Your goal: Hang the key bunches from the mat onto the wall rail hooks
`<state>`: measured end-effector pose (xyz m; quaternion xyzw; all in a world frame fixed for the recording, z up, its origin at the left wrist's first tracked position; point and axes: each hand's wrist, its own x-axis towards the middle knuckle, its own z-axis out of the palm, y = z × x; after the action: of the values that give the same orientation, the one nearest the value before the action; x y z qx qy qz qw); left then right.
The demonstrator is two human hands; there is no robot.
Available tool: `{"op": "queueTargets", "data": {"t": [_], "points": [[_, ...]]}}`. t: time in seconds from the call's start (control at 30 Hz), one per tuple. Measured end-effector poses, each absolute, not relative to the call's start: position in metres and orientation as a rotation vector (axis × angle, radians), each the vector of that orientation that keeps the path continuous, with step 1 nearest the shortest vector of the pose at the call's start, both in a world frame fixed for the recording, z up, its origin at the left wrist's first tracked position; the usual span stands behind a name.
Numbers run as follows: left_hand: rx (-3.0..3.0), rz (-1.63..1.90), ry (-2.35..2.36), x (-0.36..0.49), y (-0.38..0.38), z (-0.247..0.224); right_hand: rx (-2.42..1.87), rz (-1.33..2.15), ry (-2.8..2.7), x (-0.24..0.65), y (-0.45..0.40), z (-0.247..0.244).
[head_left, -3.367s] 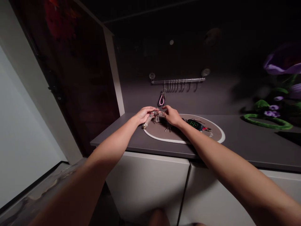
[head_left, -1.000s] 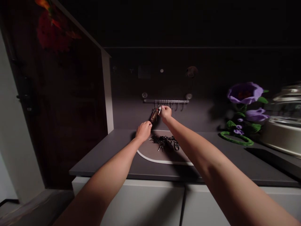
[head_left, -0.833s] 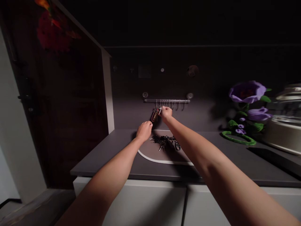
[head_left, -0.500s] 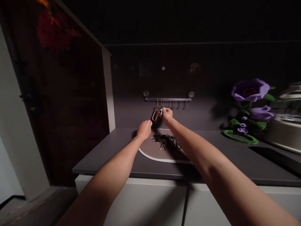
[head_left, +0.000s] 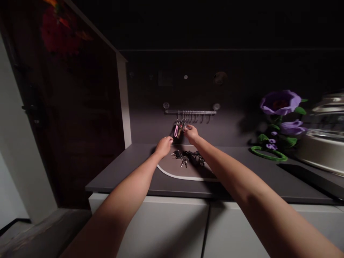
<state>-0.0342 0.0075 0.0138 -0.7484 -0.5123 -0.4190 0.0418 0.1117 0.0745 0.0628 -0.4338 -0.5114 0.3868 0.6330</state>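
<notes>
A pink strap keyring [head_left: 176, 130] and a dark key fob with lettering [head_left: 180, 133] hang with metal rings from the clear hook rail [head_left: 190, 112] on the wall. Just right of them is my right hand [head_left: 191, 132], its fingers loosened and slightly apart beside the hanging keys. My left hand [head_left: 163, 146] is held lower and to the left, fingers curled together, with nothing visible in them. Below both hands, several bunches of keys [head_left: 184, 161] and dark fobs lie on a brownish mat with a white rim [head_left: 174, 175].
Purple artificial flowers [head_left: 281, 104] with a green ring base stand on the dark counter [head_left: 113, 175] at right, beside a pale glass-topped appliance [head_left: 322, 143]. A dark door [head_left: 80, 125] is at left. White cabinet fronts [head_left: 172, 225] sit below the counter.
My right hand's fingers have loosened from the keys, which now hang from the rail. My left hand stays nearly in place. The view has shifted slightly.
</notes>
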Motion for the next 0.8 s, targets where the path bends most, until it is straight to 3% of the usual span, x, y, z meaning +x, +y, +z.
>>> {"op": "queueTargets", "data": {"t": [0.5,0.8], "points": [[-2.539,-1.138,-1.434,-0.033,0.001,0.011,-1.014,1.040,-1.298,0.128,0.020,0.037],[-2.562,-0.954,-1.406,-0.027,0.008,0.005,-1.223,0.238,-1.991,0.145,0.017,0.024]]}}
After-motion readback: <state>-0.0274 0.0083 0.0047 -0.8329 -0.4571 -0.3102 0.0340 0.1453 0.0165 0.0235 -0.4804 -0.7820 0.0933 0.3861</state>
